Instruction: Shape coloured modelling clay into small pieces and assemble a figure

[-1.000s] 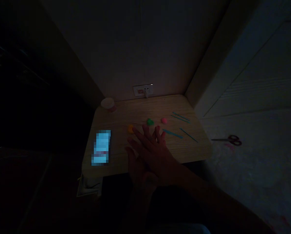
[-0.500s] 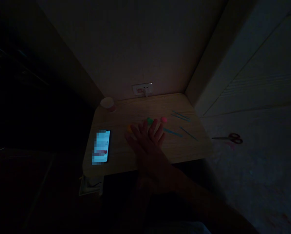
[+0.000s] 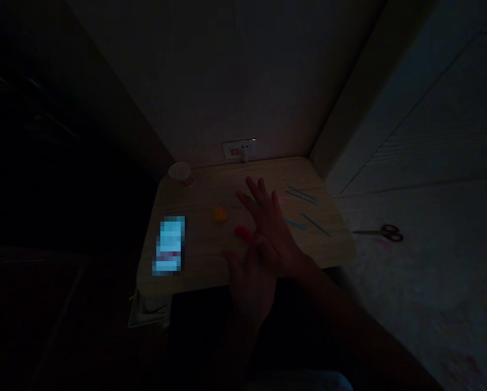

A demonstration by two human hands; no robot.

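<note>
In the dim light my right hand [image 3: 273, 225] reaches over the small table, its fingers stretched out and spread. My left hand [image 3: 251, 282] lies below and against it near the table's front edge, thumb standing out and other fingers partly hidden behind the right hand. Whether anything lies between the palms is hidden. A red clay-like piece [image 3: 242, 233] shows just beyond my left hand; I cannot tell whether it touches the fingers. An orange lump [image 3: 220, 215] sits to the left. Behind my right fingers, a green piece [image 3: 253, 200] and a pink piece [image 3: 279, 201] are mostly covered.
A lit phone [image 3: 169, 245] lies at the table's left, with a cup [image 3: 181, 174] at the back left corner. Several thin blue sticks [image 3: 316, 224] lie on the right. Scissors [image 3: 384, 233] rest on the surface beyond the right edge. A wall socket [image 3: 239, 149] is behind.
My hands were laid together over the table. Now the right hand has slid forward and right, the left has drawn back, and the red piece is uncovered.
</note>
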